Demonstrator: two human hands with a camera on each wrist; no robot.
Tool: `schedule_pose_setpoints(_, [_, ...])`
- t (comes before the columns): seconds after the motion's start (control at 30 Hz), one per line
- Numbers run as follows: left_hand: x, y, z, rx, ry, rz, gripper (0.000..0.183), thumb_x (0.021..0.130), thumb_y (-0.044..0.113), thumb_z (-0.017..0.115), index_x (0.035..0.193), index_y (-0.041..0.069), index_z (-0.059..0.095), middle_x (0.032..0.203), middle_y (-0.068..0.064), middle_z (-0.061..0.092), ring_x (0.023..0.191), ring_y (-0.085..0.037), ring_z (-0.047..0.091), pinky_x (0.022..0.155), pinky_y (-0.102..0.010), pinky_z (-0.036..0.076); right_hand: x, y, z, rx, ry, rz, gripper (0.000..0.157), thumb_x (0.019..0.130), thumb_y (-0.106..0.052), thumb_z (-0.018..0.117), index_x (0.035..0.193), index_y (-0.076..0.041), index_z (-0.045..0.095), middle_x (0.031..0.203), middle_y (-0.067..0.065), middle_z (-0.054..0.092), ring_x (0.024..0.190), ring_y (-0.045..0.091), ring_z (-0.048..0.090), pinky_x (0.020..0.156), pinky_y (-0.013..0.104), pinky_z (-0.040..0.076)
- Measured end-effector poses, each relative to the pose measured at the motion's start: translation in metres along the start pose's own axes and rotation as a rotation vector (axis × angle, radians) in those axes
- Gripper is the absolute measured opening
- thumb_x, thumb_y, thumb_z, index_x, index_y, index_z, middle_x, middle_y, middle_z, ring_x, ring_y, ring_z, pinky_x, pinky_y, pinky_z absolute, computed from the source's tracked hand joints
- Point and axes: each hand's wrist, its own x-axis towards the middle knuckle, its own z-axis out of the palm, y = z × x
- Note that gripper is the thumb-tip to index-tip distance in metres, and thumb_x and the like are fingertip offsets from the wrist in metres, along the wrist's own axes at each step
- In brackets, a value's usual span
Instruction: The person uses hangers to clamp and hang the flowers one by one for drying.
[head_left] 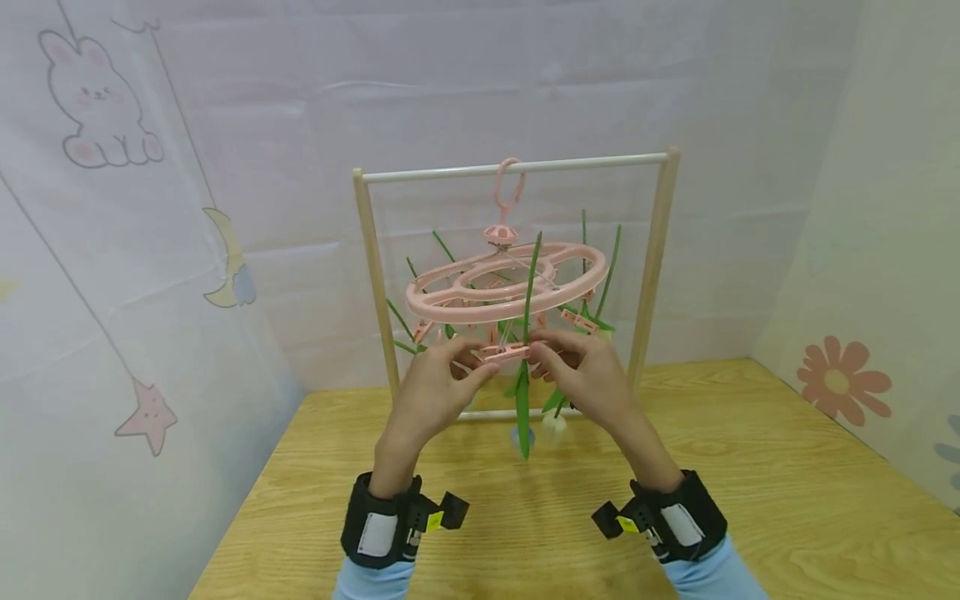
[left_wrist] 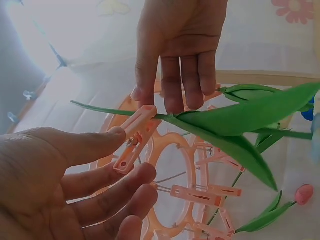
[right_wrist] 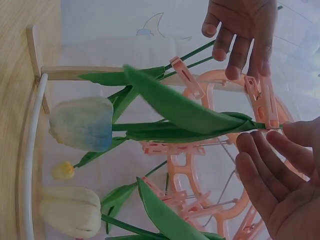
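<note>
A pink clothespin [left_wrist: 136, 140] of the round hanging dryer [head_left: 480, 314] is pinched between the thumb and index finger of my left hand [head_left: 433, 383]. Its jaws lie across the green stem of an artificial tulip with a blue-and-white head [right_wrist: 82, 124]. On the other side of the clothespin, my right hand [head_left: 588, 375] pinches that stem by thumb and index finger. The tulip hangs head down, its long leaves [left_wrist: 240, 117] below the clothespin and its bare stem [head_left: 532, 279] rising past the dryer's ring.
The dryer hangs by its hook [head_left: 508, 187] from the white bar of a wooden rack [head_left: 652, 267] on a wood-grain table [head_left: 750, 467]. Other clothespins around the ring hold more tulips, including a white one [right_wrist: 70, 212] and a pink one [left_wrist: 303, 194]. Printed cloth surrounds the table.
</note>
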Motion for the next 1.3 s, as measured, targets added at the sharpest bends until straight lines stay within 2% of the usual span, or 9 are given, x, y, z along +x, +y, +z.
schedule_pose_setpoints(0.17, [0.001, -0.001, 0.004, -0.045, -0.001, -0.012, 0.038, 0.097, 0.026, 0.07, 0.132, 0.011, 0.065, 0.101, -0.007, 0.073, 0.085, -0.024, 0.07, 0.072, -0.035, 0.057, 0.0, 0.001, -0.006, -0.032, -0.017, 0.04, 0.031, 0.101, -0.01, 0.062, 0.128, 0.004, 0.065, 0.093, 0.018, 0.075, 0.07, 0.01, 0.071, 0.066, 0.035, 0.06])
schedule_pose_setpoints(0.3, [0.0, -0.002, 0.007, -0.069, -0.017, -0.017, 0.04, 0.098, 0.024, 0.069, 0.135, 0.011, 0.062, 0.102, -0.009, 0.072, 0.084, -0.023, 0.071, 0.072, -0.036, 0.058, -0.003, 0.001, -0.008, -0.083, -0.014, 0.078, 0.033, 0.101, -0.012, 0.063, 0.13, 0.005, 0.064, 0.095, 0.017, 0.075, 0.07, 0.009, 0.071, 0.065, 0.033, 0.059])
schedule_pose_setpoints(0.5, [0.0, -0.004, 0.009, -0.042, -0.019, 0.011, 0.028, 0.098, 0.023, 0.068, 0.124, 0.012, 0.069, 0.099, -0.006, 0.074, 0.084, -0.02, 0.07, 0.076, -0.037, 0.057, -0.002, -0.003, -0.005, -0.125, -0.047, 0.147, 0.03, 0.102, -0.02, 0.063, 0.125, -0.001, 0.067, 0.096, 0.011, 0.075, 0.072, 0.012, 0.071, 0.066, 0.027, 0.057])
schedule_pose_setpoints(0.67, [-0.002, -0.008, 0.015, -0.03, -0.05, 0.027, 0.02, 0.099, 0.02, 0.067, 0.115, 0.012, 0.074, 0.099, -0.002, 0.074, 0.085, -0.016, 0.068, 0.077, -0.034, 0.056, -0.006, -0.003, -0.004, -0.134, -0.118, 0.274, 0.041, 0.103, -0.029, 0.06, 0.13, 0.002, 0.064, 0.103, 0.013, 0.074, 0.076, 0.015, 0.071, 0.07, 0.034, 0.059])
schedule_pose_setpoints(0.8, [-0.004, -0.009, 0.017, -0.039, -0.067, 0.038, 0.018, 0.099, 0.019, 0.066, 0.111, 0.01, 0.076, 0.101, -0.002, 0.075, 0.083, -0.015, 0.067, 0.078, -0.034, 0.055, -0.007, 0.0, -0.004, -0.148, -0.165, 0.335, 0.046, 0.105, -0.033, 0.056, 0.133, 0.003, 0.062, 0.108, 0.014, 0.073, 0.079, 0.018, 0.073, 0.073, 0.04, 0.059])
schedule_pose_setpoints(1.0, [-0.01, -0.012, 0.022, -0.029, -0.078, 0.062, 0.017, 0.099, 0.016, 0.066, 0.109, 0.006, 0.076, 0.099, -0.003, 0.076, 0.085, -0.017, 0.069, 0.079, -0.035, 0.056, -0.008, 0.004, 0.001, -0.203, -0.241, 0.399, 0.052, 0.104, -0.047, 0.051, 0.116, 0.0, 0.069, 0.095, 0.01, 0.074, 0.079, 0.018, 0.072, 0.067, 0.037, 0.057])
schedule_pose_setpoints(1.07, [-0.014, -0.016, 0.03, 0.001, -0.108, 0.069, 0.017, 0.1, 0.017, 0.065, 0.108, 0.007, 0.076, 0.097, -0.002, 0.076, 0.085, -0.017, 0.07, 0.075, -0.033, 0.056, -0.009, 0.005, 0.002, -0.213, -0.273, 0.418, 0.053, 0.105, -0.049, 0.049, 0.115, -0.001, 0.069, 0.096, 0.01, 0.074, 0.08, 0.019, 0.071, 0.066, 0.035, 0.055])
schedule_pose_setpoints(1.17, [-0.024, -0.027, 0.047, 0.107, -0.16, 0.085, 0.02, 0.101, 0.021, 0.064, 0.109, 0.007, 0.076, 0.099, -0.003, 0.076, 0.086, -0.018, 0.071, 0.071, -0.029, 0.056, -0.015, 0.008, 0.003, -0.248, -0.332, 0.409, 0.056, 0.105, -0.05, 0.047, 0.126, -0.001, 0.065, 0.105, 0.011, 0.072, 0.081, 0.018, 0.071, 0.065, 0.034, 0.054])
schedule_pose_setpoints(1.3, [-0.04, -0.044, 0.057, 0.311, -0.198, 0.099, 0.035, 0.102, 0.031, 0.062, 0.123, 0.004, 0.069, 0.119, -0.012, 0.07, 0.105, -0.028, 0.069, 0.08, -0.038, 0.058, -0.029, 0.011, -0.001, -0.39, -0.414, 0.319, 0.06, 0.106, -0.049, 0.046, 0.137, 0.002, 0.059, 0.107, 0.012, 0.073, 0.082, 0.019, 0.071, 0.068, 0.036, 0.057])
